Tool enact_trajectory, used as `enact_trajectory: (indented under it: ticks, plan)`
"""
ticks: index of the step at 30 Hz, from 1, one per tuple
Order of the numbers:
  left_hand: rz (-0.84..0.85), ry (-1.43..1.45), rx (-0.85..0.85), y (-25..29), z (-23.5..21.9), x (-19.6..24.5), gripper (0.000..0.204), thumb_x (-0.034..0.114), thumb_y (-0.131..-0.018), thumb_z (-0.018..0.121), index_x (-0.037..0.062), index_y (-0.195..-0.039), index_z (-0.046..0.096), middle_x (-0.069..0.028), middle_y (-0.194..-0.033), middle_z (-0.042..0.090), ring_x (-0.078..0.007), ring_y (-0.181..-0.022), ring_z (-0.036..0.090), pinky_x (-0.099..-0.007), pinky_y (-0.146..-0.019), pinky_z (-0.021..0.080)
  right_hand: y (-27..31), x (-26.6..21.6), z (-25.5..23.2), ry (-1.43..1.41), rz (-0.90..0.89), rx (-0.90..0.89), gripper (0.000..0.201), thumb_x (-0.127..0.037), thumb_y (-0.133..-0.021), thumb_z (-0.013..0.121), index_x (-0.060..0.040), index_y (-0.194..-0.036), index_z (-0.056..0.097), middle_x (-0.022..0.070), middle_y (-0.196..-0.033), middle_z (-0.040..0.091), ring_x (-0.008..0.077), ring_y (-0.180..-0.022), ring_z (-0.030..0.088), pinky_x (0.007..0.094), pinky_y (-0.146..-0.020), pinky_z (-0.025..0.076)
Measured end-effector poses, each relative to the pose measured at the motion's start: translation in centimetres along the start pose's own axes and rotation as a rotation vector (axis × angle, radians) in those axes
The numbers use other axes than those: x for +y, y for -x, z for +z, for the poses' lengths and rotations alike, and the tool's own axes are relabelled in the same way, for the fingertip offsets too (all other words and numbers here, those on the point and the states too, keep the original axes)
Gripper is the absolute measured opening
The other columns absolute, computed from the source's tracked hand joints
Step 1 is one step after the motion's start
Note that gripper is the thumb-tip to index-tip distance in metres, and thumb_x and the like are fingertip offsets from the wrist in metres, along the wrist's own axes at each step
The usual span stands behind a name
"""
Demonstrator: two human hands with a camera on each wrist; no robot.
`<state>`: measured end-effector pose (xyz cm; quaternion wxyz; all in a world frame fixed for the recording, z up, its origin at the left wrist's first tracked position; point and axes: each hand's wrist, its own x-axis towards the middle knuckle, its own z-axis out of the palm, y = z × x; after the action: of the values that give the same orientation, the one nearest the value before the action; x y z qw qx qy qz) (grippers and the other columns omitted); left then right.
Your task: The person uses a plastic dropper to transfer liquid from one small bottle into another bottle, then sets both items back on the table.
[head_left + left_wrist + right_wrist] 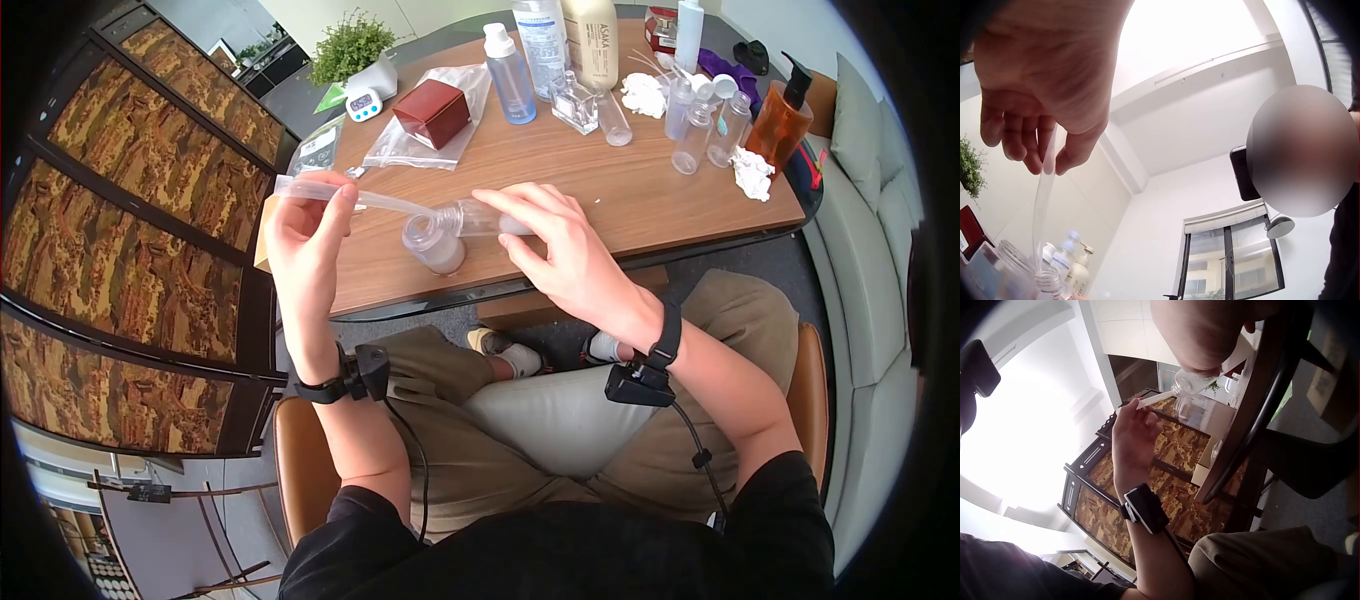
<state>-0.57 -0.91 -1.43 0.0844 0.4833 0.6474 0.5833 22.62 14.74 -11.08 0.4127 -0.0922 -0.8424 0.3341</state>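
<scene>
The left hand [312,235] pinches a translucent plastic dropper [385,201] between thumb and fingers. In the left wrist view the dropper [1041,212] slants down from the fingertips to the bottle mouths. A clear bottle [470,217] lies tipped nearly level, its neck towards the left, and the right hand [570,250] grips its base end. Under that neck stands an open clear jar [436,245], upright near the table's front edge. The dropper's tip is at the tilted bottle's mouth; whether it is inside cannot be told.
Behind the hands on the wooden table [640,190] are a red box [432,114] on a plastic bag, a timer [364,104], a plant [355,50] and tall bottles [512,85]. At the right stand several small clear bottles [690,150], crumpled tissue [752,174] and an amber pump bottle [778,125].
</scene>
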Motion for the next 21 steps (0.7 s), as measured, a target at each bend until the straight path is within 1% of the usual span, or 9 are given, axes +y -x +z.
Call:
enact_trajectory:
  ticks: [6, 8, 12, 14, 18, 20, 21]
  plan:
    - [0.012, 0.011, 0.057, -0.1, -0.7, -0.1, 0.012, 0.012, -0.105, 0.077, 0.0000, -0.106, 0.076, 0.0020, -0.093, 0.069, -0.0041, -0.077, 0.055, -0.0226, -0.069, 0.042, 0.0, 0.0, 0.0, 0.000, 0.002, -0.001, 0.047, -0.003, -0.101, 0.067, -0.0055, -0.148, 0.068, 0.0126, -0.124, 0.069, 0.0330, -0.118, 0.062, 0.0462, -0.108, 0.045]
    - [0.075, -0.023, 0.075, -0.2, -0.9, -0.4, 0.015, 0.018, -0.107, 0.075, 0.0031, -0.105, 0.075, 0.0065, -0.077, 0.058, -0.0027, -0.068, 0.045, -0.0219, -0.061, 0.031, 0.0, -0.1, -0.1, -0.002, 0.008, -0.007, 0.047, -0.003, -0.101, 0.067, -0.0055, -0.148, 0.068, 0.0126, -0.124, 0.069, 0.0331, -0.118, 0.062, 0.0462, -0.108, 0.046]
    - [0.065, -0.024, 0.072, -0.2, -1.1, -0.4, 0.015, 0.018, -0.108, 0.074, 0.0030, -0.106, 0.074, 0.0059, -0.077, 0.058, -0.0030, -0.068, 0.045, -0.0223, -0.061, 0.031, 0.0, 0.0, 0.0, -0.004, 0.007, -0.007, 0.047, -0.003, -0.101, 0.067, -0.0057, -0.148, 0.068, 0.0126, -0.124, 0.069, 0.0330, -0.117, 0.062, 0.0464, -0.108, 0.046]
    - [0.049, -0.035, 0.096, -0.2, -1.2, -0.3, 0.015, 0.018, -0.108, 0.074, 0.0026, -0.105, 0.074, 0.0058, -0.076, 0.057, -0.0033, -0.067, 0.045, -0.0226, -0.061, 0.031, 0.0, 0.0, 0.0, -0.005, 0.005, -0.006, 0.047, -0.003, -0.101, 0.067, -0.0058, -0.148, 0.068, 0.0126, -0.123, 0.069, 0.0330, -0.117, 0.062, 0.0464, -0.108, 0.046]
    - [0.062, 0.004, 0.098, -0.2, -1.3, -0.5, 0.015, 0.018, -0.108, 0.074, 0.0029, -0.105, 0.074, 0.0061, -0.076, 0.056, -0.0034, -0.067, 0.044, -0.0224, -0.061, 0.031, 0.0, 0.0, 0.0, -0.008, 0.001, -0.002, 0.047, -0.002, -0.100, 0.067, -0.0059, -0.147, 0.068, 0.0128, -0.123, 0.069, 0.0331, -0.116, 0.063, 0.0466, -0.107, 0.046]
    - [0.007, -0.015, 0.056, -0.3, -1.7, -0.6, 0.013, 0.014, -0.105, 0.077, 0.0007, -0.106, 0.076, 0.0026, -0.090, 0.069, -0.0040, -0.076, 0.055, -0.0225, -0.069, 0.042, 0.0, 0.0, 0.0, -0.007, 0.001, -0.001, 0.047, -0.002, -0.100, 0.067, -0.0058, -0.147, 0.068, 0.0129, -0.123, 0.069, 0.0332, -0.115, 0.063, 0.0467, -0.107, 0.046]
    - [0.007, -0.015, 0.055, -0.2, -1.6, -0.6, 0.013, 0.014, -0.105, 0.077, 0.0007, -0.106, 0.076, 0.0026, -0.090, 0.069, -0.0040, -0.076, 0.055, -0.0225, -0.069, 0.042, 0.0, 0.1, 0.0, -0.009, 0.000, 0.002, 0.047, -0.002, -0.100, 0.067, -0.0057, -0.147, 0.068, 0.0129, -0.122, 0.069, 0.0332, -0.115, 0.063, 0.0468, -0.107, 0.046]
